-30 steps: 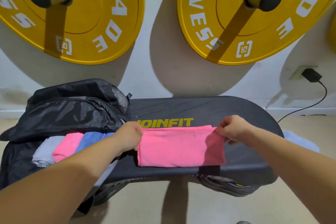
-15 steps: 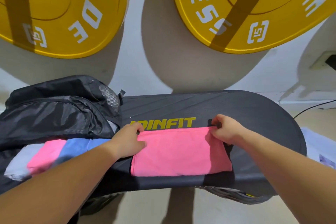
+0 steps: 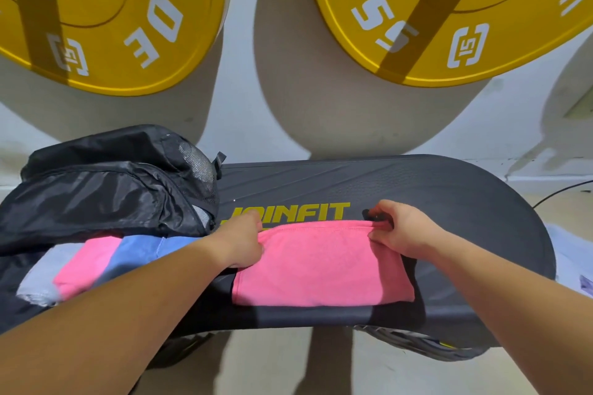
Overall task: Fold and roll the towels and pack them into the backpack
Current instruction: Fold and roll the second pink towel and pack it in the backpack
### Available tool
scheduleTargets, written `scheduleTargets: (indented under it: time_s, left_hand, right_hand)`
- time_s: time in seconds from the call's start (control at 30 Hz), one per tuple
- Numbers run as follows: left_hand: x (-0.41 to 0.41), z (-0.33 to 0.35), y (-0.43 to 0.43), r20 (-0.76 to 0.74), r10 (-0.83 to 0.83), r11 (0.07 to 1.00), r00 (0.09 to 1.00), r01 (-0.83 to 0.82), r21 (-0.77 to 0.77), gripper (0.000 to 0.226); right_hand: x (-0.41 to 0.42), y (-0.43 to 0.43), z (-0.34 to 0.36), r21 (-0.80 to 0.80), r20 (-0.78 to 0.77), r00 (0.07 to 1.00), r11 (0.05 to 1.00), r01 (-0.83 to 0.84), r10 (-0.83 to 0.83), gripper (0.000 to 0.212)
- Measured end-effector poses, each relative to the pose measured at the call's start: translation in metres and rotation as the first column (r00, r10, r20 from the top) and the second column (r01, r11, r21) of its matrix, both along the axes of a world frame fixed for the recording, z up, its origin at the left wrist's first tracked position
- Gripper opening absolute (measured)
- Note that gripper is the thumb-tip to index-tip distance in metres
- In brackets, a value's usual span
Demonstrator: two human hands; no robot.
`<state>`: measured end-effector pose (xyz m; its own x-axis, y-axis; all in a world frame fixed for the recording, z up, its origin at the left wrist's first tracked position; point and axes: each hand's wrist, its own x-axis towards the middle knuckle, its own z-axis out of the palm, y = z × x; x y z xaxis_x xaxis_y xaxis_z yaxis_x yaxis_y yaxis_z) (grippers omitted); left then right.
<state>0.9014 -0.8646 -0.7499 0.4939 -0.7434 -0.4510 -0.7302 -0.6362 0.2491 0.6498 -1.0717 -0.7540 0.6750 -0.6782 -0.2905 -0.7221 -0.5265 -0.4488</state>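
Note:
A folded pink towel (image 3: 324, 269) lies flat on the black bench (image 3: 449, 202). My left hand (image 3: 240, 244) pinches its far left corner. At the far right corner my right hand (image 3: 401, 231) grips the far edge, which is lifted slightly off the bench. To the left lies the open black backpack (image 3: 96, 196). Rolled towels show in its opening: a grey one (image 3: 38, 279), a pink one (image 3: 86, 266) and a blue one (image 3: 141, 250).
Two yellow weight plates (image 3: 128, 16) (image 3: 449, 9) hang on the white wall behind the bench. A black cable (image 3: 558, 194) runs along the floor at right. Pale cloth (image 3: 574, 263) lies on the floor past the bench's right end.
Both hands moved along the towel's far edge and closer together; the right hand now lifts that edge. The camera tilted down and nearer.

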Motion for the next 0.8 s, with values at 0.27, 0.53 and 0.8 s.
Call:
scheduleTargets:
  time_s: [0.27, 0.53, 0.8]
  left_hand:
    - [0.004, 0.018, -0.016, 0.073, 0.115, 0.993, 0.991, -0.113, -0.024, 0.006]
    - [-0.008, 0.049, -0.123, 0.207, 0.138, 0.928, 0.968, -0.053, -0.37, 0.019]
    - [-0.089, 0.037, -0.127, 0.018, -0.236, 0.877, 0.972, 0.221, -0.426, 0.032]
  right_hand:
    - [-0.006, -0.004, 0.012, 0.067, -0.118, 0.993, 0.998, 0.011, -0.003, 0.019]
    - [-0.024, 0.004, 0.023, 0.295, -0.263, 0.964, 0.955, 0.035, 0.045, 0.029]
    - [-0.028, 0.025, 0.026, 0.407, -0.365, 0.908, 0.912, -0.042, 0.205, 0.034]
